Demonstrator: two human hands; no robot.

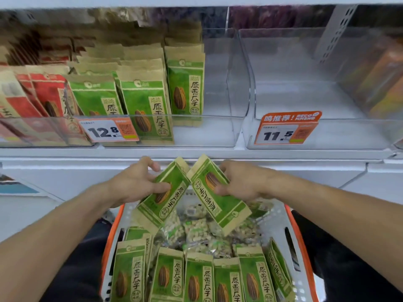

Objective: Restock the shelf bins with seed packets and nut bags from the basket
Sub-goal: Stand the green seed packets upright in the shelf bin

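Observation:
My left hand (139,182) grips a green seed packet (168,197), tilted, above the basket (281,219). Mirroring it, my right hand (239,182) grips a second green seed packet (224,199); the two packets' upper corners almost touch just below the shelf edge. More green seed packets (196,277) stand in a row at the basket's near side, with clear nut bags (202,232) piled behind them. The middle clear shelf bin (218,131), marked 12.8, holds green packets (146,105) on its left side; its right side is bare.
A clear bin (327,136) at the right carries an orange 11.5 price tag (285,129) and holds nothing. Red seed packets (45,99) fill the bin at the left. Orange packages (379,83) show at the far right. A white shelf ledge (196,153) runs under the bins.

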